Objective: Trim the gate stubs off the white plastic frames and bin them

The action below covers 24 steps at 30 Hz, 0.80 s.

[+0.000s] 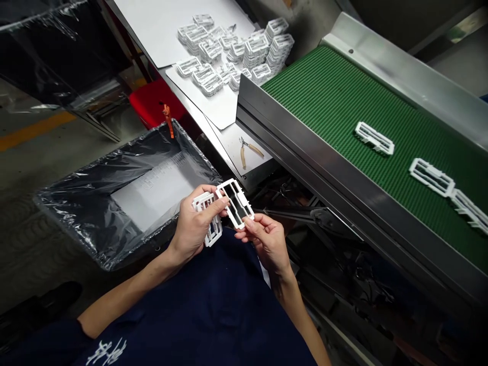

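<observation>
Picture centre: your left hand (191, 223) grips slotted white parts (213, 237), thumb on white frame (241, 198); right hand (270, 241) pinches frame's lower end. Looks light, stiff, perhaps brittle; hold outer rim.

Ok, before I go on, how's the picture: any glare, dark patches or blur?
Head view: glints streak the black plastic liner; a pale sheen runs along the metal rail; the floor at lower left and the space beneath the green belt are dim; the white frame in the left hand and right hand looks reasonably sharp.
</observation>
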{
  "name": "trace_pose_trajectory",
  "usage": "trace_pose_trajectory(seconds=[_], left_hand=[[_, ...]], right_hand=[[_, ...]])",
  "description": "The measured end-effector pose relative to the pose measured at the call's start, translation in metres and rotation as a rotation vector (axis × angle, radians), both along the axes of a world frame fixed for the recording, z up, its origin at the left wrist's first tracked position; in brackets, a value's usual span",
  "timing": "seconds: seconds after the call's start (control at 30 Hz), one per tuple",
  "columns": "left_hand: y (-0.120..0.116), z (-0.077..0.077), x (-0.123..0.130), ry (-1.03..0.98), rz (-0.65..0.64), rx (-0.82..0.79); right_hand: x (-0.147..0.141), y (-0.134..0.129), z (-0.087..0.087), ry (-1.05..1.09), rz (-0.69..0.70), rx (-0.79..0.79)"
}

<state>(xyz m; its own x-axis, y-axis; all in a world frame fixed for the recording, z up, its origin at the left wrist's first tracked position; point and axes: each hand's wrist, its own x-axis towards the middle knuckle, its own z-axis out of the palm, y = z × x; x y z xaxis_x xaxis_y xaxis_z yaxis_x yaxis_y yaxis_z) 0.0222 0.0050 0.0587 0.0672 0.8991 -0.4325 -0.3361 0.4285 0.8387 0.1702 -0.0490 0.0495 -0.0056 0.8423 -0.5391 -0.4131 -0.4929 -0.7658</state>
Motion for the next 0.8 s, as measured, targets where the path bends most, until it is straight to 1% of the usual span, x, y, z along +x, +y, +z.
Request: trace_pose_trajectory(seconds=[0.37,0.43,0.5,0.57,0.67,0.73,0.8], left_hand=[[0.001,-0.003,-0.002,0.000,-0.022,-0.010],[0.004,-0.003,-0.004,0.003,-0.035,-0.007],[0.011,-0.003,-0.009,0.024,-0.076,-0.011],[0.022,-0.004,-0.015,0.052,-0.175,-0.027],[0.044,-0.006,-0.028,0.083,-0.376,-0.032],[0.055,-0.007,-0.037,0.126,-0.515,-0.003],[0.061,-0.004,-0.042,0.198,-0.674,0.036]], right_hand=[[-0.002,0.000,-0.002,-0.102,0.003,0.035],[-0.002,0.000,-0.001,-0.122,0.005,0.046],[-0.001,0.000,-0.001,-0.138,0.007,0.054],[0.000,-0.001,-0.002,-0.151,0.011,0.054],[0.003,0.001,-0.003,-0.182,0.029,0.053],[0.004,0.004,-0.004,-0.206,0.039,0.047],[0.003,0.005,-0.002,-0.221,0.036,0.024]])
